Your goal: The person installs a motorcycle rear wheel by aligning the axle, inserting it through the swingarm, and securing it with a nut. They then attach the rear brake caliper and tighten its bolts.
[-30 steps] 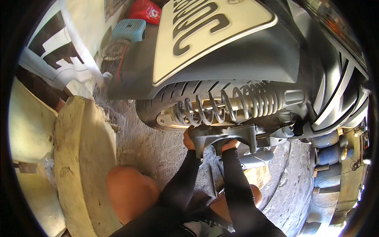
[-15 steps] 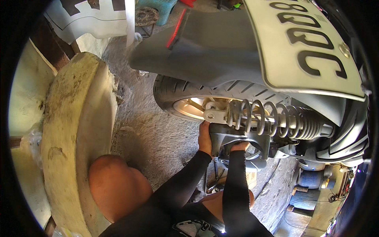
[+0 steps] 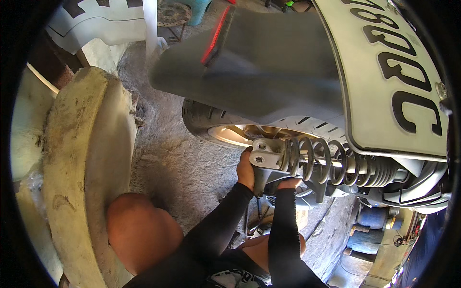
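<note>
A scooter's rear end fills the right of the view, with a coil-spring shock absorber lying across it, its silvery fork end showing two holes. Just below that, a dark grey bracket with a curved cutout is partly hidden behind the shock. My left hand grips the bracket's left end, close to the fork end. My right hand is at its underside, below the spring; most of those fingers are out of sight. Behind the shock sits the rear tyre on a gold rim.
A black mudguard with a red reflector and a white number plate overhang the wheel. To the left stands a thick curved concrete slab beside my knee. Blue containers and cables lie at lower right on the rough floor.
The view has shifted, so the plate and mudguard look larger and lower. The shock's fork end now covers more of the bracket. Both hands keep their places on it.
</note>
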{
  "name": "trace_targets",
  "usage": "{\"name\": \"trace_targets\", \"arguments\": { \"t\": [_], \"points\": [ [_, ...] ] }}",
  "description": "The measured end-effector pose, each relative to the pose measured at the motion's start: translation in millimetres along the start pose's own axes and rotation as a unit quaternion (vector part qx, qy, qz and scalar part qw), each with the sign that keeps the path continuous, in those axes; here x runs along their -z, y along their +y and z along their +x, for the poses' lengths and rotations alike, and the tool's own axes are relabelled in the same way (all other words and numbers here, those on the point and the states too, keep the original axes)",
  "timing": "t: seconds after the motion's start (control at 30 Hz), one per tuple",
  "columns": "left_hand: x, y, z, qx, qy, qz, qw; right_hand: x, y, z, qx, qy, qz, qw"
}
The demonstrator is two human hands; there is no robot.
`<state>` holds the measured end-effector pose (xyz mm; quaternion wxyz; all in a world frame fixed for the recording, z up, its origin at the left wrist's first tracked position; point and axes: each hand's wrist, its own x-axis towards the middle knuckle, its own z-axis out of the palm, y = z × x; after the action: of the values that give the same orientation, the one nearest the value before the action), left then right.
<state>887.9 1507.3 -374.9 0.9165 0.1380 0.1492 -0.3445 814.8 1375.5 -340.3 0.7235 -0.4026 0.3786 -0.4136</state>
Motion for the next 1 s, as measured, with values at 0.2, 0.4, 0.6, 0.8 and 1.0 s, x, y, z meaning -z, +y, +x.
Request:
{"name": "trace_targets", "arguments": {
  "t": [0.2,0.4,0.6,0.8,1.0],
  "points": [
    [-13.0,8.9,-0.6,0.045,0.064,-0.107,0.991,-12.2,-2.7,-10.5,0.022,0.033,-0.061,0.997],
    [-23.8,8.6,-4.6,-0.035,0.1,0.0,0.994,-14.0,-1.2,-10.7,-0.044,0.095,0.013,0.994],
    [-12.6,2.2,4.6,-0.05,0.063,0.025,0.996,-2.6,6.4,3.4,0.004,0.033,-0.002,0.999],
    [4.2,-4.2,16.9,0.03,0.086,-0.024,0.996,34.9,12.5,27.8,-0.014,0.073,0.043,0.996],
    [-12.1,22.3,6.7,-0.021,0.108,0.093,0.989,34.8,12.9,23.4,-0.091,-0.074,0.182,0.976]
  ]
}}
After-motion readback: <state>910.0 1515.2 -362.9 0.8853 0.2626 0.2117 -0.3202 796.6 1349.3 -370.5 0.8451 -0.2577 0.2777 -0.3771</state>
